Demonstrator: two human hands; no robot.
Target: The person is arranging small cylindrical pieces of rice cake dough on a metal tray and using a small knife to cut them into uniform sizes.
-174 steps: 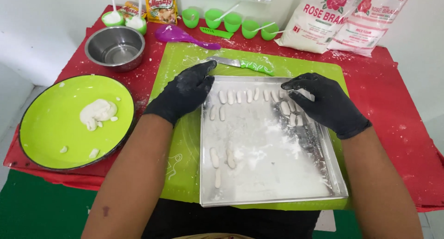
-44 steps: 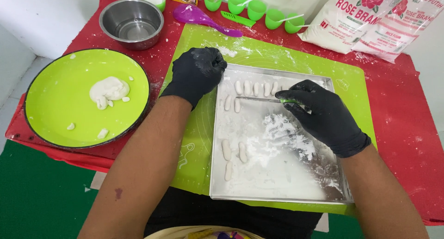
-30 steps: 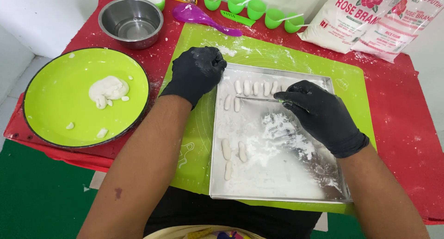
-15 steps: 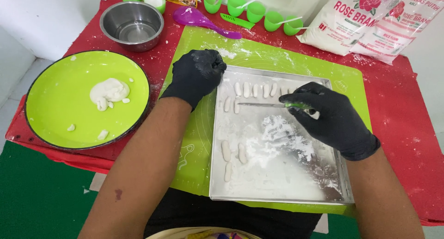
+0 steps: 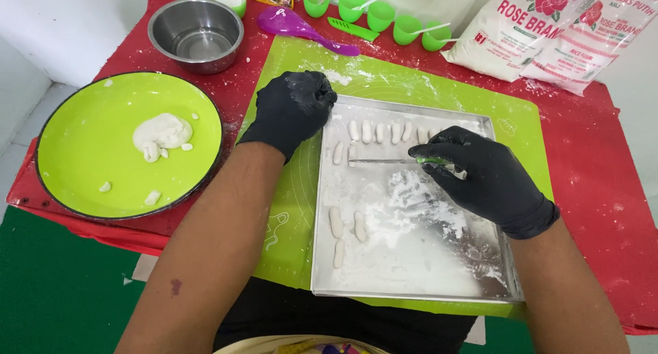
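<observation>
— Both hands are gloved in black. How are they placed?

— A small green-handled knife is gripped by the right hand, its blade laid flat across the floured metal tray and pointed toward the left. The left hand is curled into a loose fist and rested on the tray's upper left corner; nothing can be seen held in it.

— And the dough pieces?

— A row of short white dough pieces is lined up along the tray's far edge, just above the blade. Two more are set just beside the blade's tip, and three others are laid apart near the tray's left side, closer to the person.

— How much seems to be done?

— A fair part, it may be judged: roughly a dozen pieces are already cut and laid out, though the exact count by the right hand is hidden. Much of the tray is covered only by loose flour.

— What appears to be left?

— A lump of white dough is kept on the green plate at the left of the red desk, with a few scraps beside it. It is uncut, so more shaping and cutting seems to remain. The steel bowl behind the plate is seen empty.
</observation>
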